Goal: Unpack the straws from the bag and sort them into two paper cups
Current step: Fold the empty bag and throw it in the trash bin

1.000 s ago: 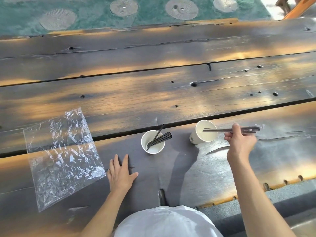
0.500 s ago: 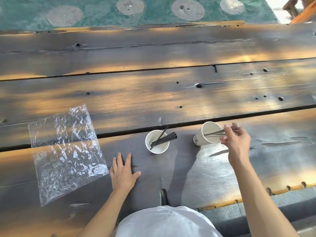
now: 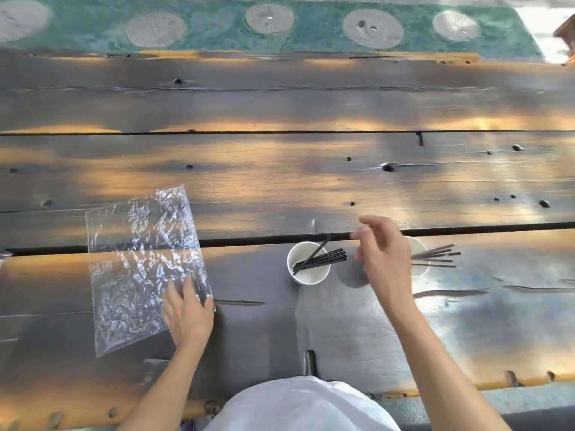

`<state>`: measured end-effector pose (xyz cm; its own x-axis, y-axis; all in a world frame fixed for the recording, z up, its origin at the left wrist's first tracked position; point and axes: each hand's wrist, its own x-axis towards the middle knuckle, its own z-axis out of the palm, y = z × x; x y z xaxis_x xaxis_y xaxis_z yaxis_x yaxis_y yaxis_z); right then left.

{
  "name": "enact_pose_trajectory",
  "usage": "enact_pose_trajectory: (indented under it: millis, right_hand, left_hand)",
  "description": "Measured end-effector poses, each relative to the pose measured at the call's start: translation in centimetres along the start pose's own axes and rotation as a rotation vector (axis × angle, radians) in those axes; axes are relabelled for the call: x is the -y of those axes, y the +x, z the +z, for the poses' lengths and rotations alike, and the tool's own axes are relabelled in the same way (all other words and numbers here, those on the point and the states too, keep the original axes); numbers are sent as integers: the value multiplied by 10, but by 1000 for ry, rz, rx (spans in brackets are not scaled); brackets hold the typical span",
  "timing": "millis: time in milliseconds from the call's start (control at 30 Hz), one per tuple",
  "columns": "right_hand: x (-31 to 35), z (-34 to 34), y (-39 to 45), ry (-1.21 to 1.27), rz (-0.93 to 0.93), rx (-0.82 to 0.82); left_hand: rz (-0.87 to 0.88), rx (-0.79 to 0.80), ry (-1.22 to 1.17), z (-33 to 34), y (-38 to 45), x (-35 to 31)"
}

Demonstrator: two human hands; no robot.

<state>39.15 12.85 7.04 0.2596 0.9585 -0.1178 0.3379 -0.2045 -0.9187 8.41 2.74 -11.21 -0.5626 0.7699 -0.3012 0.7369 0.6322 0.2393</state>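
Straws are now resting in both cups: the right hand, which was lowering a bunch of thin black straws into the right-hand white paper cup a moment ago, is hanging above the gap between the cups with fingers loosely spread and nothing in them. That bunch is fanning out over the cup's rim to the right, and the hand is hiding most of the cup. Just beside it on the left, the other white paper cup is holding its own bundle of black straws, leaning up and to the right.

Meanwhile the left hand has slid leftward and is lying flat, fingers extended, on the near right corner of the crinkled clear plastic bag, gripping nothing. No straws are showing through the bag, so the sorting is looking finished, or nearly so.

Around all this, the dark weathered wooden plank table is lying bare, its cracks and knot holes the only features; nothing is blocking either hand.
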Motion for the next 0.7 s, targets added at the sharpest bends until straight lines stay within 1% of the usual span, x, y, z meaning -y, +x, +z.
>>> enact_pose_trajectory:
  millis: [33, 100, 200, 267, 333, 400, 433, 467, 533, 600, 633, 700]
  right_hand:
    - [6, 13, -11, -13, -25, 84]
    - [9, 41, -33, -31, -32, 302]
    - [-10, 86, -58, -149, -22, 639]
    - [-27, 109, -69, -287, 1, 792]
    - [-40, 123, -76, -396, 74, 904]
    - [-59, 131, -77, -461, 169, 937]
    - [-68, 134, -76, -491, 201, 929]
    - [-78, 137, -73, -516, 237, 913]
    - [-89, 142, -67, -481, 356, 856]
    - [-85, 149, -60, -327, 542, 773]
    - [-80, 152, -56, -255, 623, 733]
    - [-77, 160, -45, -165, 681, 696]
  left_hand:
    - [-25, 77, 55, 2, 4, 11]
    - [10, 206, 165, 10, 3, 24]
    - [36, 242, 135, 17, -14, 14]
    - [54, 259, 113, 18, -33, -1]
    - [131, 295, 85, 18, -52, -12]
    - [198, 327, -67, 18, -66, -12]
    - [190, 316, -194, 15, -68, -8]
    - [152, 268, -312, 11, -65, -1]
    - [13, 100, -432, 1, -52, 19]
    - [-155, -37, -485, -16, -34, 39]
    - [-229, -77, -501, -23, -24, 48]
    - [-387, -96, -534, -35, -5, 63]
